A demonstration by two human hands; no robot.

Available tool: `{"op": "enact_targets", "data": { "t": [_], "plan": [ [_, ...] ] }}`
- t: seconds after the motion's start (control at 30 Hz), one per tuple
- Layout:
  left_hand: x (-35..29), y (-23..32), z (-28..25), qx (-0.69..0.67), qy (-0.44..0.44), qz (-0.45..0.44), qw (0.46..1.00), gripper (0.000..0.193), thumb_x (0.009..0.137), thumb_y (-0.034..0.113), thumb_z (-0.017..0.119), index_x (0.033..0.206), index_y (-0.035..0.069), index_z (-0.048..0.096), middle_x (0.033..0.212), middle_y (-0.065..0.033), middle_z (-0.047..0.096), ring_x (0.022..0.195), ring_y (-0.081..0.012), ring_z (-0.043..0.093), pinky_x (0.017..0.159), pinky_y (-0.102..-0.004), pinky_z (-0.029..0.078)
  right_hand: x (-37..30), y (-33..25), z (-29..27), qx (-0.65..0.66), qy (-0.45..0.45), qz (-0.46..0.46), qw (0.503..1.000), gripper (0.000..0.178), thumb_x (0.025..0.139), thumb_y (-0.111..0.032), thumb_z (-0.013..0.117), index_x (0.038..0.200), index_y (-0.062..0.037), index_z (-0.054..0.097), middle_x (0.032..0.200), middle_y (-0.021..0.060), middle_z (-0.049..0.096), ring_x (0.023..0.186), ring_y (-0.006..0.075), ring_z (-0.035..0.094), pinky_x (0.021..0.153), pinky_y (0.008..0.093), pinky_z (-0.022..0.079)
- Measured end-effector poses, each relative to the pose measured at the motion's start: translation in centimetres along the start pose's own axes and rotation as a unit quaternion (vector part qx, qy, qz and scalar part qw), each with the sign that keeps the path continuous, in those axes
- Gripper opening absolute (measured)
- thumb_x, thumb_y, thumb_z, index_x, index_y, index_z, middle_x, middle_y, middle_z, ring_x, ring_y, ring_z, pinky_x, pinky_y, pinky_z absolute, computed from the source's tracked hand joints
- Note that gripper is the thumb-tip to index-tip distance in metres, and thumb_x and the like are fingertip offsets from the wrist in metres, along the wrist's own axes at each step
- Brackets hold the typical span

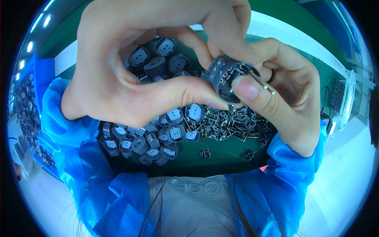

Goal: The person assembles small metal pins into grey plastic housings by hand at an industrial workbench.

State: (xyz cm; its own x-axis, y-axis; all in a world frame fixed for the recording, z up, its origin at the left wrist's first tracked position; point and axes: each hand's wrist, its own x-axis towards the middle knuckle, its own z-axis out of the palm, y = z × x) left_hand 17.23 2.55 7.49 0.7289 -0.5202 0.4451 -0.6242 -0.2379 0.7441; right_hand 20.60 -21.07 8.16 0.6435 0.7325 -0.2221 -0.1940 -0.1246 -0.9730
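Observation:
My left hand curves in from the left, its thumb and fingers pinching the rim of a dark grey round plastic housing. Across from it, my right hand grips the same piece, with the thumb laid over its opening. Inside the housing sits a small dark circuit board with light ring-shaped spots. Thin metal pins stick out past my right thumb; how they join the board is hidden. Below my hands lies a heap of similar grey housings, beside a pile of small pinned circuit boards.
Two single circuit boards, one near the middle and another to its right, lie on the green work surface. A blue bin of grey parts stands at the left. At the right is a clear plastic container.

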Motion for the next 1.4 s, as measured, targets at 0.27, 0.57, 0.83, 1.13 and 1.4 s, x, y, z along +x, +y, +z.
{"op": "enact_targets", "data": {
  "t": [0.27, 0.57, 0.83, 1.13, 1.4],
  "plan": [
    [-0.3, -0.2, -0.8, 0.145, -0.021, -0.083, 0.986, 0.044, 0.076, 0.013, 0.083, 0.111, 0.001, 0.059, 0.101, -0.0106, 0.059, 0.084, -0.0153, 0.061, 0.072, -0.0281, 0.051, 1.1, -0.3, 0.8, -0.053, 0.040, -0.048, 0.997, 0.028, 0.086, -0.008, 0.069, 0.112, 0.0020, 0.063, 0.097, 0.0075, 0.068, 0.085, 0.0099, 0.059, 0.076, 0.0235, 0.046],
    [-3.7, -8.3, -6.2, 0.277, 0.092, -0.356, 0.888, 0.037, 0.082, 0.006, 0.072, 0.116, 0.001, 0.057, 0.116, -0.0122, 0.058, 0.101, -0.0194, 0.059, 0.081, -0.0300, 0.051, 2.1, 2.1, -3.9, -0.477, 0.016, -0.134, 0.869, 0.023, 0.075, -0.008, 0.076, 0.097, -0.0065, 0.071, 0.091, 0.0053, 0.069, 0.074, 0.0145, 0.060, 0.058, 0.0265, 0.042],
    [-1.2, -5.2, -3.6, 0.426, 0.086, -0.230, 0.871, 0.041, 0.078, 0.006, 0.074, 0.118, 0.004, 0.061, 0.119, -0.0138, 0.058, 0.104, -0.0294, 0.059, 0.088, -0.0365, 0.052, 2.5, 2.8, -3.1, -0.456, 0.032, -0.092, 0.885, 0.022, 0.072, 0.003, 0.071, 0.094, -0.0025, 0.069, 0.088, 0.0071, 0.067, 0.070, 0.0152, 0.061, 0.065, 0.0274, 0.053],
    [-0.2, -1.0, -3.0, 0.138, -0.204, -0.325, 0.913, 0.040, 0.079, 0.013, 0.077, 0.115, 0.001, 0.064, 0.101, -0.0141, 0.063, 0.091, -0.0272, 0.064, 0.078, -0.0371, 0.055, 2.9, 1.7, -2.3, -0.357, 0.054, -0.088, 0.929, 0.020, 0.080, 0.006, 0.061, 0.098, 0.0010, 0.070, 0.102, 0.0076, 0.067, 0.090, 0.0141, 0.065, 0.077, 0.0270, 0.055],
    [-0.3, -2.1, -2.8, 0.162, -0.186, -0.332, 0.910, 0.040, 0.072, 0.013, 0.083, 0.106, 0.000, 0.066, 0.097, -0.0120, 0.066, 0.085, -0.0262, 0.066, 0.077, -0.0352, 0.057, 2.9, 1.2, -2.7, -0.208, 0.059, -0.131, 0.967, 0.017, 0.089, 0.000, 0.064, 0.105, 0.0019, 0.070, 0.109, 0.0129, 0.065, 0.091, 0.0154, 0.066, 0.075, 0.0259, 0.056]
  ]
}}
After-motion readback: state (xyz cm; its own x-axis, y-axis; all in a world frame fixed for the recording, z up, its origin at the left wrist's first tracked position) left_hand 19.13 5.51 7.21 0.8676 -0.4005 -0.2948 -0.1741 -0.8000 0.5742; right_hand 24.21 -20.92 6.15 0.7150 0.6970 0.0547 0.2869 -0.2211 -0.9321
